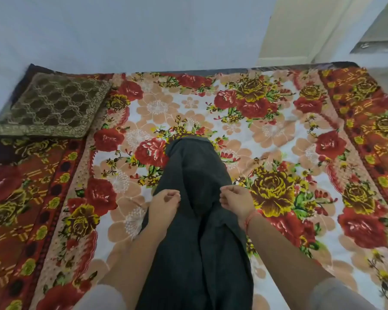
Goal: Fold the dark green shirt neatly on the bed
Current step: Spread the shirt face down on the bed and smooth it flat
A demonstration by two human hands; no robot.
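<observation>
The dark green shirt (195, 198) lies as a long narrow strip down the middle of the bed (278, 135), running from the centre toward the near edge. My left hand (164, 203) pinches its left edge with curled fingers. My right hand (236, 199), a red thread on its wrist, pinches the right edge at the same height. Between the two hands the cloth is lifted and sags in loose folds. The far end of the shirt rests flat on the floral cover.
A brown and gold patterned cushion (52, 106) lies at the bed's far left corner. A pale wall (143, 30) runs along the far side of the bed. A doorway or step (372, 39) shows at the upper right.
</observation>
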